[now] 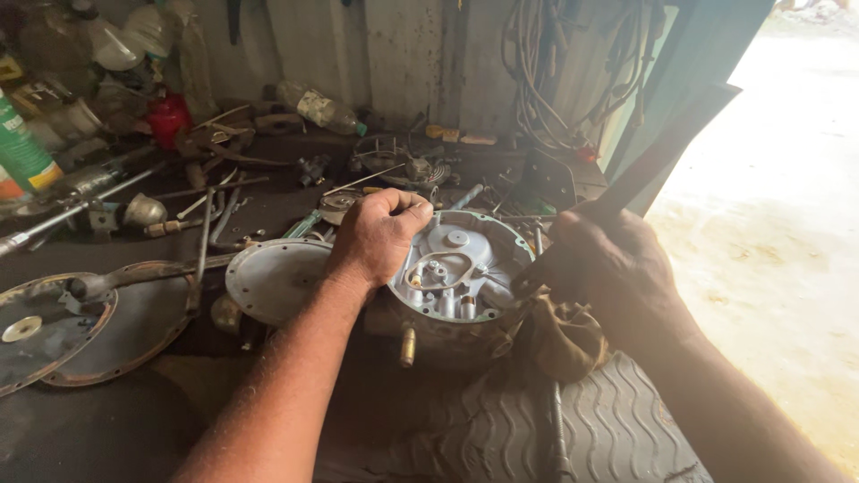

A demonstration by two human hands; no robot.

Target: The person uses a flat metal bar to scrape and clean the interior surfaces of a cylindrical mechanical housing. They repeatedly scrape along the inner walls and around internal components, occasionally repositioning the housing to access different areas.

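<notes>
Closest to the person, a worn tyre (537, 429) lies flat, and a round metal housing (461, 277) sits on its edge, likely so it stays put on the soft rubber. The left hand (376, 237) rests on the housing's left rim with its fingers (403, 210) curled tight over it, it seems to keep it steady. The right hand (617, 264) is shut around a long flat metal blade (644, 170) and a brown rag (564, 335); the blade's lower end touches the housing's right rim. Just left of the housing lies a round grey cover plate (273, 277) on the dark counter (107, 420). Farther left are two rusty discs (80, 331). At the back, tools, a red can (167, 116) and plastic bottles (318, 107) pile near the wall.
</notes>
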